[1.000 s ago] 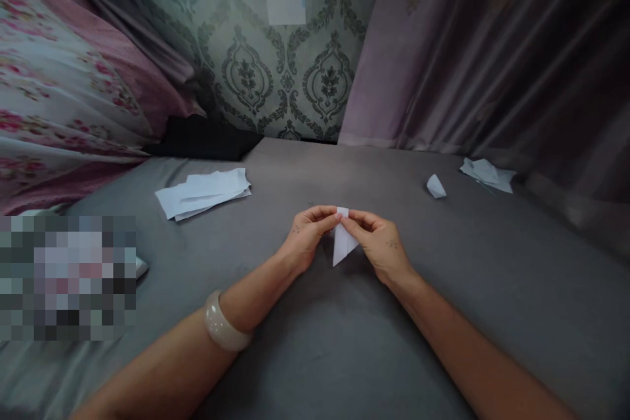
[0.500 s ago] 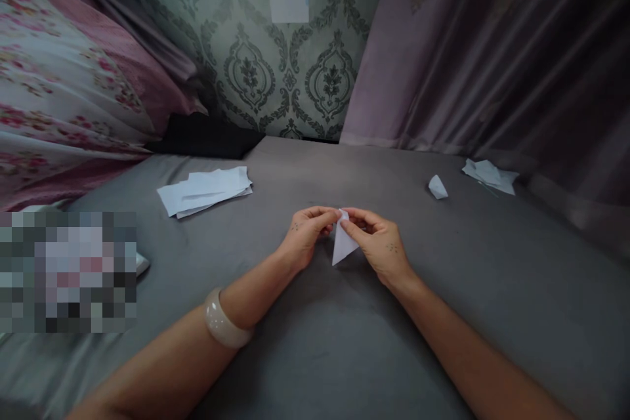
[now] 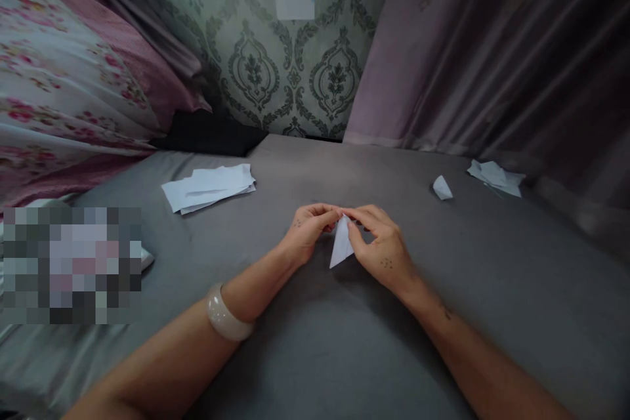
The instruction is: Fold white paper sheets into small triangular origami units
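Observation:
Between my two hands is a small folded sheet of white paper, a narrow triangle whose point hangs downward just above the grey cloth. My left hand pinches its top tip between thumb and fingers. On the other side, my right hand holds the paper's right edge, thumb against the near face and index finger along the top. The right fingertips hide part of the paper. A pale bangle circles my left wrist.
Grey cloth covers the surface. White sheets lie stacked at left. A folded paper piece and more paper scraps rest at right. Black cloth lies by the wall; curtains hang at the sides.
My right thumb has slid down the paper and my right index finger now reaches across its top. The paper's lower point has swung slightly left. The view has shifted a little.

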Demonstrator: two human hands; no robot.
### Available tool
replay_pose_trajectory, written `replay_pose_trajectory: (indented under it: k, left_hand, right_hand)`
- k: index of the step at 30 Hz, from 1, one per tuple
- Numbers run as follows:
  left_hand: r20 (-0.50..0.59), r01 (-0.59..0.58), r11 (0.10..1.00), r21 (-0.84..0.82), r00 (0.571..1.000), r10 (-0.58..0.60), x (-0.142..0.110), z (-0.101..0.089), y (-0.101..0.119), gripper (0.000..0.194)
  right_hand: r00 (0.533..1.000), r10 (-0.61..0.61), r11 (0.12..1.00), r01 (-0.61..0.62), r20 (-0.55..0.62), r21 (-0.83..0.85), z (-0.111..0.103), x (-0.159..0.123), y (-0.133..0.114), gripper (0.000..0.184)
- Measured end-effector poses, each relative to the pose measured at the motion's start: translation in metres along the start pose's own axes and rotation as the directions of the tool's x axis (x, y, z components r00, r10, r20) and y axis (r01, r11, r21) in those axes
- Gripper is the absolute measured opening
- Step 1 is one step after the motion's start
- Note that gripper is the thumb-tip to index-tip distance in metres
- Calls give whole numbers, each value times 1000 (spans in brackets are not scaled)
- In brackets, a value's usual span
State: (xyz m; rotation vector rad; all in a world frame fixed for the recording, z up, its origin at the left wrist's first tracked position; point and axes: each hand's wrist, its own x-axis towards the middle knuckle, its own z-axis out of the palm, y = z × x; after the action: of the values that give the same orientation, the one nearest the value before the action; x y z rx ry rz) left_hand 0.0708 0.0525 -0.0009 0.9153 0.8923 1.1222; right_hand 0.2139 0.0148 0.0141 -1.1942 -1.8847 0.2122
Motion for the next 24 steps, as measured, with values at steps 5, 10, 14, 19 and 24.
replay_pose_trajectory:
  k: [5, 10, 14, 19, 24]
  left_hand:
    - [26, -10, 1000, -1, 1000, 10, 3, -2, -1, 17]
    - [49, -34, 999, 5, 998, 34, 3, -3, 0, 16]
    - [72, -39, 999, 15, 997, 38, 3, -5, 1, 17]
    - [66, -14, 1000, 27, 998, 12, 4, -7, 2, 17]
    - [23, 36, 999, 26, 999, -36, 5, -7, 0, 18]
  right_hand:
    - [997, -72, 982, 75, 28, -175, -2, -1, -2, 33]
    - [989, -118, 938, 142, 92, -315, -4, -1, -4, 36]
    - [977, -146, 882, 199, 155, -427, -6, -2, -4, 39]
    - [940, -148, 743, 311, 307, -592, -7, -4, -10, 41]
    - [920, -132, 640, 364, 370, -677, -1, -10, -23, 38]
